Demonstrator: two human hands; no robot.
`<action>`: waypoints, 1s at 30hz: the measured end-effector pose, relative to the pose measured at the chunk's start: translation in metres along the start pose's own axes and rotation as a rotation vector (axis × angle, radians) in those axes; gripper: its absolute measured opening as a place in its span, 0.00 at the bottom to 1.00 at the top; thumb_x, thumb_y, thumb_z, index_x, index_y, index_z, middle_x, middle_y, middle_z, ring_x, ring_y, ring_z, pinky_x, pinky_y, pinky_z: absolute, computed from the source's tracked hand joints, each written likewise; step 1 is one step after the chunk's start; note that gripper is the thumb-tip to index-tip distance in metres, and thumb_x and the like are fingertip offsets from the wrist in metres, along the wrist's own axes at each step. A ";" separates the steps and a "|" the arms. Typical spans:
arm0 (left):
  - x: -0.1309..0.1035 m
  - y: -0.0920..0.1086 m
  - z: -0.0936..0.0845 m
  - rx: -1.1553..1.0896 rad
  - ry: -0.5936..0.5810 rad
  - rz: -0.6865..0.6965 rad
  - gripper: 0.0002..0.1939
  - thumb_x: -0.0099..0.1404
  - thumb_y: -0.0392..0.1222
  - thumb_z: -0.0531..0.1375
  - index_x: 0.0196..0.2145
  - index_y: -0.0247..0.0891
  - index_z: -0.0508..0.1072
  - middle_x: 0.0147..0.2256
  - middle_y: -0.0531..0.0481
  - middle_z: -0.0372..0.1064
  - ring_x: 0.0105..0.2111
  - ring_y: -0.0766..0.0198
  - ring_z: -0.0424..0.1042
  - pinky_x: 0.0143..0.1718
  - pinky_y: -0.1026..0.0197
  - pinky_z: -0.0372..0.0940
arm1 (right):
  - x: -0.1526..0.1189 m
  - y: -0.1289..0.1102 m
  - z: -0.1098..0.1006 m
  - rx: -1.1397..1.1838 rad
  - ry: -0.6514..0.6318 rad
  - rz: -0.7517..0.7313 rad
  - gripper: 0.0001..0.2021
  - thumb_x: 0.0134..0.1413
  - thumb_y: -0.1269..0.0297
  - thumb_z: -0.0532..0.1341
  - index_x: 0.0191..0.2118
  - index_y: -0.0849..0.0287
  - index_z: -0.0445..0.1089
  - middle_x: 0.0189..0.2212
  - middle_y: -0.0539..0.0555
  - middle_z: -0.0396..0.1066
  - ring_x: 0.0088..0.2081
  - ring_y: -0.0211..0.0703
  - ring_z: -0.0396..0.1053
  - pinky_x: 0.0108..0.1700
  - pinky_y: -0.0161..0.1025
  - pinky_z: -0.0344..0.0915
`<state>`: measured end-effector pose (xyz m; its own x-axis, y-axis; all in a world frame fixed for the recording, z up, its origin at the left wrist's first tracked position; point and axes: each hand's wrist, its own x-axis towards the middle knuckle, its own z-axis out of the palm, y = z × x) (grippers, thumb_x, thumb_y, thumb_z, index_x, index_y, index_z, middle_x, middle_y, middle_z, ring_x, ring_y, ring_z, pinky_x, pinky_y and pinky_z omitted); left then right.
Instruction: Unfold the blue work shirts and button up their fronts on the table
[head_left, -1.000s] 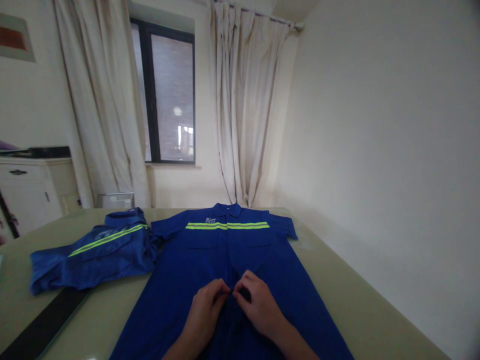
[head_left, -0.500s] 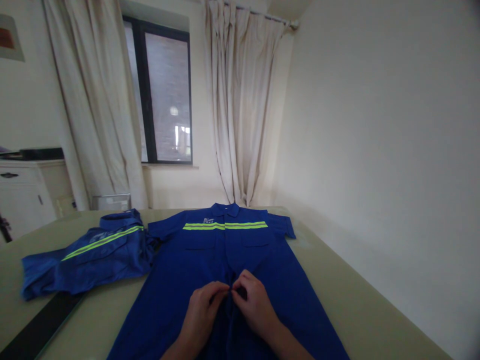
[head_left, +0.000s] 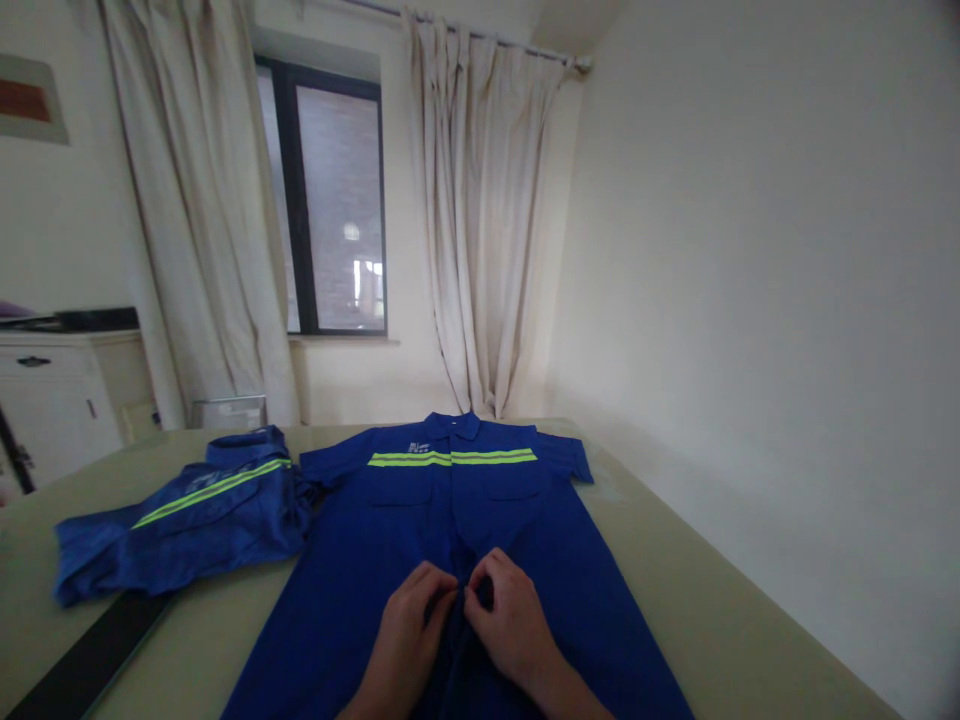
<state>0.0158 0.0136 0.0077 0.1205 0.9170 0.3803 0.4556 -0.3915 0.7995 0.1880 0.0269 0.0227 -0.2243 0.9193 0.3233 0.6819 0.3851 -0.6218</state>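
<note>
on blue shirt, white lettering too small to read; left hand, right hand both pinching its front

Surface: shirt central, collar at far end; left hand and right hand side by side at its front midline. Second shirt to left, over end of strip. Behind surface: window between left curtain and right curtain.

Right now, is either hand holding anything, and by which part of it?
The left hand and right hand pinch the spread blue garment at its centre front, below the yellow stripe.
</note>
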 end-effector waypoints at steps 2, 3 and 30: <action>-0.001 0.000 0.001 -0.022 -0.020 0.031 0.11 0.71 0.41 0.55 0.37 0.43 0.79 0.37 0.49 0.75 0.39 0.59 0.75 0.43 0.61 0.67 | 0.000 0.003 0.002 0.016 -0.003 -0.004 0.04 0.56 0.72 0.60 0.34 0.56 0.70 0.36 0.51 0.72 0.38 0.42 0.71 0.43 0.36 0.63; -0.001 -0.001 0.001 -0.036 -0.034 0.036 0.12 0.72 0.41 0.55 0.38 0.43 0.79 0.37 0.48 0.75 0.39 0.59 0.75 0.43 0.61 0.67 | 0.000 0.005 0.004 0.027 -0.006 -0.009 0.04 0.56 0.72 0.60 0.35 0.56 0.70 0.36 0.51 0.72 0.39 0.42 0.71 0.43 0.36 0.63; 0.004 -0.022 -0.002 -0.168 0.045 -0.010 0.08 0.66 0.39 0.60 0.34 0.43 0.80 0.35 0.49 0.76 0.37 0.58 0.76 0.37 0.63 0.67 | 0.003 -0.002 0.006 0.215 0.054 0.048 0.03 0.53 0.72 0.63 0.30 0.58 0.70 0.30 0.50 0.72 0.32 0.39 0.69 0.36 0.34 0.60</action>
<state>0.0050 0.0258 -0.0073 0.0756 0.9181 0.3890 0.3027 -0.3928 0.8684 0.1819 0.0292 0.0201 -0.1531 0.9336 0.3239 0.5257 0.3545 -0.7733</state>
